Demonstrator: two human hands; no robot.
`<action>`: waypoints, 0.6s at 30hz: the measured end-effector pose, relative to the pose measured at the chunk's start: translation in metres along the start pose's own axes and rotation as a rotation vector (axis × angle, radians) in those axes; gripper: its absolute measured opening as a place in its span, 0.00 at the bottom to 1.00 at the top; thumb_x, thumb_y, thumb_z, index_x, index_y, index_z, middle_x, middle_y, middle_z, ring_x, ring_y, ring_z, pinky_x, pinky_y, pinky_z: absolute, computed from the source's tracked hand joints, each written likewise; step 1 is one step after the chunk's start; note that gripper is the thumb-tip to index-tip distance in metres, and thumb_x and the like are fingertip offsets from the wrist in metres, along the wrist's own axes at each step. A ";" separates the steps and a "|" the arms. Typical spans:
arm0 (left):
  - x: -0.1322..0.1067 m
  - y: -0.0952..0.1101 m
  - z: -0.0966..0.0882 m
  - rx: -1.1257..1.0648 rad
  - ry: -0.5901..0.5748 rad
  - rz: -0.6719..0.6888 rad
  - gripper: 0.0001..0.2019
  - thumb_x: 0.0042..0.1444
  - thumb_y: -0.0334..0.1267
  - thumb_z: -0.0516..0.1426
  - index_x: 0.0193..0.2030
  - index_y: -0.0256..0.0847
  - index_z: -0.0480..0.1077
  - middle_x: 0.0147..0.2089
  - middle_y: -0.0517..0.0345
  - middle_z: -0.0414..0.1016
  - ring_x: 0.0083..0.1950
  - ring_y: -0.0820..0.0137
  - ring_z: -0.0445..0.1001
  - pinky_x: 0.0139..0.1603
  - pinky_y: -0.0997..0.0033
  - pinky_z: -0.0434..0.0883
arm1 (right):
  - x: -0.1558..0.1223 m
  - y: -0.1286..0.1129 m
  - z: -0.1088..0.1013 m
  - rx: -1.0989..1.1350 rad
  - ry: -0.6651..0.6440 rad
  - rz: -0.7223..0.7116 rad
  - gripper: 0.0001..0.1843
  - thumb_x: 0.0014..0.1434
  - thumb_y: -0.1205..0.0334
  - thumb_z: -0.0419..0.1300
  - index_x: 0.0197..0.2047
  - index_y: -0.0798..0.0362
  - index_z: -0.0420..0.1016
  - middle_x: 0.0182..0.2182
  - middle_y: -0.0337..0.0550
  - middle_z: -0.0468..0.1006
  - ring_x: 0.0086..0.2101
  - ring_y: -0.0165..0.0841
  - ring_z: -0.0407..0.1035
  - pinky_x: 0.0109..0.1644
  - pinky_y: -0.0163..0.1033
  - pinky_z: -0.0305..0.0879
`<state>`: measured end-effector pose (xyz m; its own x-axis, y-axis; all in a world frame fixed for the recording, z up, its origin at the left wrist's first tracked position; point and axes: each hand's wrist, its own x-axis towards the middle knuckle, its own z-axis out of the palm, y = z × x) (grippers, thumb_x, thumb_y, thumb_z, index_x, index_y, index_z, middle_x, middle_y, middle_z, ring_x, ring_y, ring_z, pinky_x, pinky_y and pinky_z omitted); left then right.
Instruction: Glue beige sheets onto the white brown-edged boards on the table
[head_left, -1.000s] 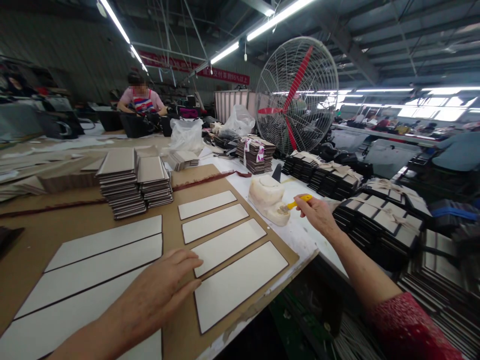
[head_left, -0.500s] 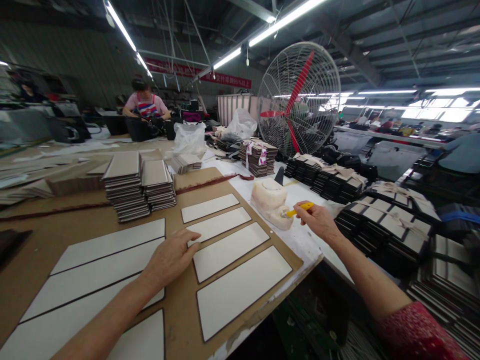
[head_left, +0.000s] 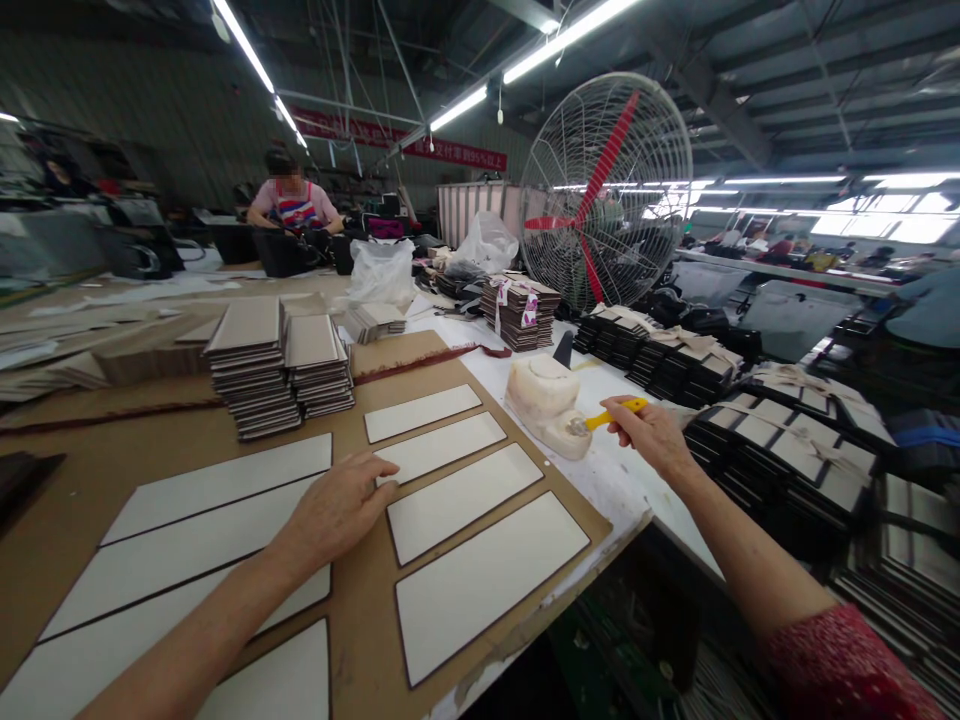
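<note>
Nearest, at the bottom of the frame, a broad white board [head_left: 491,590] lies flat on a brown sheet [head_left: 364,650] that covers part of the desk [head_left: 652,490]. It is the closest of four boards set apart in a column near the centre, their long axes climbing from lower left to upper right. More white panels [head_left: 217,490] lie close together at the lower left.

The left hand [head_left: 334,505] grasps nothing: palm down, fingers loosely extended, fingertips at the left end of the second-farthest board [head_left: 450,447]; whether they press on it I cannot tell.

The right hand [head_left: 649,435], right of centre, pinches the yellow handle of a brush [head_left: 616,413]. The brush slopes gently, handle end up to the right, bristles down to the left at the low front part of a pale tub [head_left: 544,388]. So the tub stands between the right hand and the column; the boards lie left of the brush, with the left hand nearer them.

Farther off are tied stacks [head_left: 787,435] at right, two card piles [head_left: 251,365] left of centre, a large fan [head_left: 607,190], and a co-worker [head_left: 300,205] at upper left.
</note>
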<state>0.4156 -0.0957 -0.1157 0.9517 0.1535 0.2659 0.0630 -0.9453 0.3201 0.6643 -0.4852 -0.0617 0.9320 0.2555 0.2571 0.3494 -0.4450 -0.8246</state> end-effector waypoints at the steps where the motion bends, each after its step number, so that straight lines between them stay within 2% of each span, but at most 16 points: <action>1: 0.002 -0.002 0.000 0.008 0.002 -0.001 0.16 0.62 0.45 0.50 0.47 0.43 0.75 0.49 0.53 0.78 0.53 0.58 0.74 0.56 0.58 0.68 | -0.001 -0.001 -0.001 0.016 0.008 0.004 0.20 0.60 0.45 0.61 0.42 0.55 0.78 0.23 0.40 0.77 0.19 0.28 0.65 0.21 0.31 0.58; 8: 0.018 -0.021 0.010 0.053 -0.025 -0.053 0.18 0.62 0.47 0.50 0.48 0.42 0.75 0.50 0.52 0.78 0.53 0.58 0.73 0.57 0.57 0.68 | -0.005 0.005 -0.005 0.144 0.092 0.035 0.21 0.61 0.45 0.58 0.41 0.56 0.77 0.25 0.41 0.77 0.20 0.27 0.65 0.20 0.30 0.58; 12: 0.019 -0.024 0.014 0.056 -0.037 -0.059 0.18 0.62 0.47 0.49 0.48 0.42 0.75 0.50 0.52 0.78 0.53 0.57 0.73 0.56 0.57 0.68 | -0.005 0.006 -0.005 0.146 0.074 0.050 0.18 0.58 0.47 0.61 0.39 0.56 0.77 0.24 0.42 0.77 0.19 0.27 0.66 0.19 0.30 0.59; 18: 0.020 -0.027 0.010 0.053 -0.040 -0.066 0.19 0.61 0.48 0.49 0.48 0.41 0.76 0.49 0.51 0.79 0.51 0.58 0.74 0.55 0.58 0.68 | -0.009 0.000 -0.006 0.179 0.097 0.047 0.18 0.58 0.47 0.62 0.39 0.55 0.77 0.23 0.42 0.78 0.20 0.27 0.67 0.20 0.29 0.60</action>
<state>0.4362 -0.0699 -0.1282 0.9563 0.2051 0.2086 0.1407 -0.9476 0.2866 0.6565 -0.4924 -0.0612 0.9547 0.1501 0.2569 0.2912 -0.2927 -0.9108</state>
